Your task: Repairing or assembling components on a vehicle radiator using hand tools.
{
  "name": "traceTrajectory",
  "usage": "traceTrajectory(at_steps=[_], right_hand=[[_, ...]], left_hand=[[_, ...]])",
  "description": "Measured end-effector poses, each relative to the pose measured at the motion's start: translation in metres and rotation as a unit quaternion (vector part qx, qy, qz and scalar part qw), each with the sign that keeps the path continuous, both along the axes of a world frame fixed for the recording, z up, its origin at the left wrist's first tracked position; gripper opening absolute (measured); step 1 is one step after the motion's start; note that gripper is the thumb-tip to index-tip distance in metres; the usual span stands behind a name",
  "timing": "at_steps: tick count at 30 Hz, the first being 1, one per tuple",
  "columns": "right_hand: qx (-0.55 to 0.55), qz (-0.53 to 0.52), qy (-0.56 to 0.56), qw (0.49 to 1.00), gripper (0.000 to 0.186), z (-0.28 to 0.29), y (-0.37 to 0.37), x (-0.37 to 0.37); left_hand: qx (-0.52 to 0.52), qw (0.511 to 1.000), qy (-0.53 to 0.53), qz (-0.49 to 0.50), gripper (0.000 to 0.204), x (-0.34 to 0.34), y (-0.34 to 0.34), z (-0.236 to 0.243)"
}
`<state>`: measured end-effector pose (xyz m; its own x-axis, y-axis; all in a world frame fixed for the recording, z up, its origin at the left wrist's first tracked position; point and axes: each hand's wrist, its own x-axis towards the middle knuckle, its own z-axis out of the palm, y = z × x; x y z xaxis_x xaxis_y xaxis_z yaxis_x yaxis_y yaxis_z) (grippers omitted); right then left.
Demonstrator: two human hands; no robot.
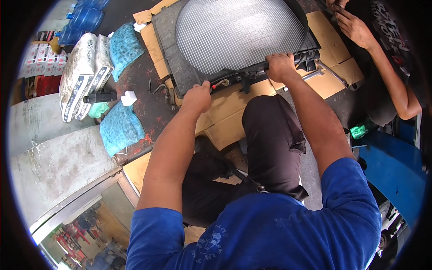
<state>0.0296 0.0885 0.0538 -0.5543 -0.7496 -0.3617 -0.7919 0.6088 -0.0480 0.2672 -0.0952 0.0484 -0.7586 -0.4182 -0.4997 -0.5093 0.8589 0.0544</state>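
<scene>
A car radiator with a black round fan shroud (168,54) lies in front of me, its silver finned core (243,33) showing through the opening. My left hand (196,97) is closed on its near left corner. Just right of that thumb, on the near edge, are a small red piece and a round metal fitting (225,83). My right hand (281,66) grips the near edge farther right, fingers over the rim. Both hands' undersides are hidden. Beside my right hand, a wrench (313,74) rests on the cardboard (225,108) under the radiator.
Another person's hand (353,27) reaches in at the far right. To the left stand white sacks (81,72), two blue patterned bags (120,128) and a black device (100,97). Blue water jugs (85,19) are at the far left; a blue metal panel (391,157) is at right.
</scene>
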Motion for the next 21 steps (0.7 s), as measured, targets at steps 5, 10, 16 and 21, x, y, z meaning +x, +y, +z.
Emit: traceTrajectory(at_steps=[5,10,16,21], right_hand=[[0.016,-0.005,-0.001,1.000,0.043,-0.001,0.003,-0.001],[0.003,-0.001,-0.038,0.999,0.053,0.017,-0.009,0.006],[-0.126,0.075,-0.052,0.988,0.059,0.026,-0.041,0.052],[-0.156,0.192,-0.118,0.962,0.042,0.018,-0.081,0.102]], left_hand=[[0.241,0.877,0.075,0.408,0.042,-0.009,-0.001,0.015],[0.147,0.947,0.067,0.277,0.041,0.013,-0.013,-0.007],[-0.026,0.991,0.126,0.024,0.028,0.009,-0.011,-0.002],[0.410,0.750,0.115,0.507,0.013,-0.018,-0.007,0.019]])
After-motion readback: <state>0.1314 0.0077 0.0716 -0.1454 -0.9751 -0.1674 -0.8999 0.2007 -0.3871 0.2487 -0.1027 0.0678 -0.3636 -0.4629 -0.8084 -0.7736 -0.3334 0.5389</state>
